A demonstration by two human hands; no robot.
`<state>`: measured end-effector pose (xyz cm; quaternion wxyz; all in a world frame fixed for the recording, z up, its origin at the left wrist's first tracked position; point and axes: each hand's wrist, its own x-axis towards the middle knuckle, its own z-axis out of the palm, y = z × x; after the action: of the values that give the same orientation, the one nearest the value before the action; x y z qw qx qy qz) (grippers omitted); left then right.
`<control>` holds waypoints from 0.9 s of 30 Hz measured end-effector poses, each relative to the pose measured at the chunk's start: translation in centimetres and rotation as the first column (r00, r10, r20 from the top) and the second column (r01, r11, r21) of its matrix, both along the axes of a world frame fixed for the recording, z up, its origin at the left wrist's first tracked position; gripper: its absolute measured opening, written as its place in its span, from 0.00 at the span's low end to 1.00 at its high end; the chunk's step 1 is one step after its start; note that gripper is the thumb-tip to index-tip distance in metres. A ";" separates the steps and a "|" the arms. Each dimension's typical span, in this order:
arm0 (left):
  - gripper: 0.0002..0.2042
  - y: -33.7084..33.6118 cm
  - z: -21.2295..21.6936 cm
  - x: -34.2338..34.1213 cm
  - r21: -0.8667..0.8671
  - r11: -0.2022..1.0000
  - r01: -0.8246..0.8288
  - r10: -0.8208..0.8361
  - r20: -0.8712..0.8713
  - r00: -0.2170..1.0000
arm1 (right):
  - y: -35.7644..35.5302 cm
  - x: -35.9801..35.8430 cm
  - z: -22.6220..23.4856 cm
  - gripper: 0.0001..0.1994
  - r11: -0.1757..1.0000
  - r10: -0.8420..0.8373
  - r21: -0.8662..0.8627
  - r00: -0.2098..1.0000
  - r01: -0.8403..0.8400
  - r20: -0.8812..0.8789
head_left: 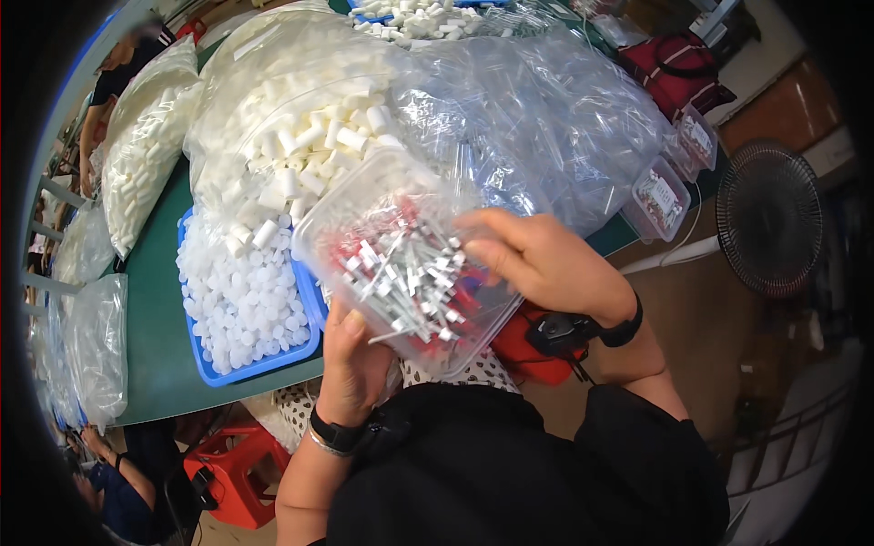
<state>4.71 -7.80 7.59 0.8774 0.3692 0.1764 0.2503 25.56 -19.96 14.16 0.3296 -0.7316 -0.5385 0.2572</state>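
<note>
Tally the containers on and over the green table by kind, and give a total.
Clear plastic tub held by the left hand, right hand reaching in: 1
Blue trays of white caps: 2
Small clear lidded boxes: 2
Total: 5

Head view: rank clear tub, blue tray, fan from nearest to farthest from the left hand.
1. Clear tub: held from below by the left hand.
2. Blue tray: on the table, just to its left.
3. Fan: far right, on the floor.
</note>
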 end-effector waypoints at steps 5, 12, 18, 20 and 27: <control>0.37 -0.9 0.7 1.4 0.072 0.994 0.083 -0.088 0.064 0.994 | -2.7 3.9 1.0 0.14 0.911 -0.379 0.080 0.897 0.405 -0.225; 0.26 0.4 -2.2 -1.5 0.092 0.995 0.042 -0.028 -0.150 0.988 | -7.9 20.5 -1.1 0.18 0.725 -0.680 0.198 0.731 0.659 0.054; 0.17 2.6 -3.2 -4.7 0.206 0.967 -0.152 0.194 -0.200 0.961 | -9.5 27.5 -5.4 0.22 0.749 -0.662 0.066 0.742 0.659 0.109; 0.17 3.4 -3.1 -5.3 0.289 0.941 -0.173 0.250 -0.252 0.935 | -10.9 29.0 -5.0 0.25 0.726 -0.667 0.053 0.684 0.685 0.297; 0.13 4.8 -2.9 -6.6 0.520 0.821 -0.235 0.423 -0.278 0.862 | -2.6 12.0 -0.7 0.15 0.720 -0.671 0.508 0.663 0.473 0.333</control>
<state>-1.87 -3.05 4.68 0.6520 0.5747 0.3398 0.3593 37.58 -22.52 13.42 0.3795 -0.8270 -0.3793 -0.1680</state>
